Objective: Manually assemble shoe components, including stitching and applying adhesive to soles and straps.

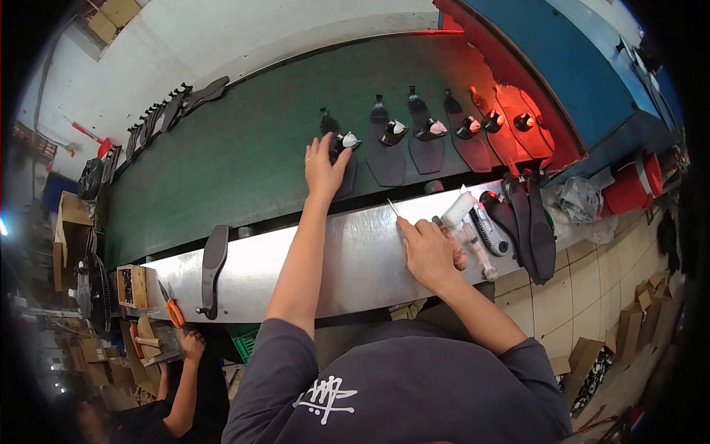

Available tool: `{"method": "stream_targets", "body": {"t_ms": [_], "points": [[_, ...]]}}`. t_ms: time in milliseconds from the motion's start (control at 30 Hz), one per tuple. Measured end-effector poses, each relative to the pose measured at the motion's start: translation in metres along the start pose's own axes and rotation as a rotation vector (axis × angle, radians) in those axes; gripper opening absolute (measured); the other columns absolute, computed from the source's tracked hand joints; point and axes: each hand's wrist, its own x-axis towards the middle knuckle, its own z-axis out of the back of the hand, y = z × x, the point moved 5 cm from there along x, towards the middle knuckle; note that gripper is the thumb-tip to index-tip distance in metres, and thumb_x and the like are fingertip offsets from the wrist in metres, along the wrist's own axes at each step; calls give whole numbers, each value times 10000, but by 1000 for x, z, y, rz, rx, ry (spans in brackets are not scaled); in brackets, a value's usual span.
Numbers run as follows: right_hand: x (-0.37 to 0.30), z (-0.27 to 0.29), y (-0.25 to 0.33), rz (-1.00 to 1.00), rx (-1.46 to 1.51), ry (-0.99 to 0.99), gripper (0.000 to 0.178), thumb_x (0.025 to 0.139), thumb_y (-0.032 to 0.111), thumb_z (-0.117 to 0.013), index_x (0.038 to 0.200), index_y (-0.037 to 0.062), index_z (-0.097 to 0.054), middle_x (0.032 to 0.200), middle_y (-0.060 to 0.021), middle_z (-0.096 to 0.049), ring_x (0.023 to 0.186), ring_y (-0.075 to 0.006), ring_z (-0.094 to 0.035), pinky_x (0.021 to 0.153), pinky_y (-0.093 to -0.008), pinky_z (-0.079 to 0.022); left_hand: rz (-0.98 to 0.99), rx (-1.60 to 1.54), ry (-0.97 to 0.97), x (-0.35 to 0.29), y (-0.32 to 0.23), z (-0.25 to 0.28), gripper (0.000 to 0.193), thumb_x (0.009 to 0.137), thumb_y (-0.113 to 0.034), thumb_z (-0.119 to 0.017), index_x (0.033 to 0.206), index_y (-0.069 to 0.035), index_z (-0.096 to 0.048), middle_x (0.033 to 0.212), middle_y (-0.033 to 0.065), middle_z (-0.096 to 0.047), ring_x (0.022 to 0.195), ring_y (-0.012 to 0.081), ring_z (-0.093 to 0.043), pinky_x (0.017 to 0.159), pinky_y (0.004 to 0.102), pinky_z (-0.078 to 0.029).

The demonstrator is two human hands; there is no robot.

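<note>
My left hand is over a black, sole-shaped piece on the green conveyor belt. Its fingers are apart, the thumb next to a small black-and-white part lying on that piece. Above the metal ledge, my right hand is closed around a thin, pointed, silvery tool whose tip points toward the belt. The tool's exact kind is unclear. Right of my left hand lie several similar black pieces, each with a small part on top.
Beside my right hand are a white bottle, a black-and-grey tool and stacked black pieces. One black piece lies on the ledge at left. Orange-handled scissors lie near a co-worker's hand. Red light shines at the blue machine.
</note>
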Motion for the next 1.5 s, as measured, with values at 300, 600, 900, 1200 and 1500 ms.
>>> {"method": "stream_targets", "body": {"t_ms": [300, 600, 900, 1200, 1500], "points": [[-1, 11, -12, 13, 19, -59, 397, 774, 32, -617, 1169, 73, -614, 967, -123, -565, 870, -294, -553, 711, -395, -479, 122, 37, 11, -25, 4, -10, 334, 744, -298, -737, 995, -85, -679, 1161, 171, -642, 1175, 419, -526, 990, 559, -353], [-6, 73, 25, 108, 262, -299, 372, 770, 26, -662, 1138, 73, -645, 1080, -155, -581, 938, -318, -551, 824, -368, -447, 49, -340, -177, -24, -15, 19, 278, 737, -80, -729, 1014, -80, -706, 1107, 97, -586, 924, 215, -616, 780, 314, -507], [2, 68, 27, -71, 1922, 108, 543, 830, 178, -730, 1277, 0, -478, 1312, -177, -531, 1240, -246, -497, 1068, -373, -367, 336, -1310, 591, -147, -121, 114, 277, 727, 83, -713, 987, -4, -672, 1233, 159, -610, 1141, 229, -563, 990, 352, -419], [-20, 87, 43, -147, 1654, 116, 338, 734, 87, -751, 858, 99, -436, 897, -27, -514, 822, -114, -484, 797, -276, -411, 406, -1399, 490, -191, -102, 130, 239, 692, 64, -748, 912, 3, -679, 1173, 154, -597, 1057, 212, -571, 931, 337, -445], [-47, 75, 38, -152, 1271, 159, 381, 752, 109, -781, 1002, 50, -500, 934, -7, -514, 848, -74, -458, 776, -200, -360, 139, -1075, 297, -191, -108, 148, 339, 686, 149, -622, 980, 8, -715, 1182, 173, -584, 997, 220, -614, 835, 319, -527]]}}
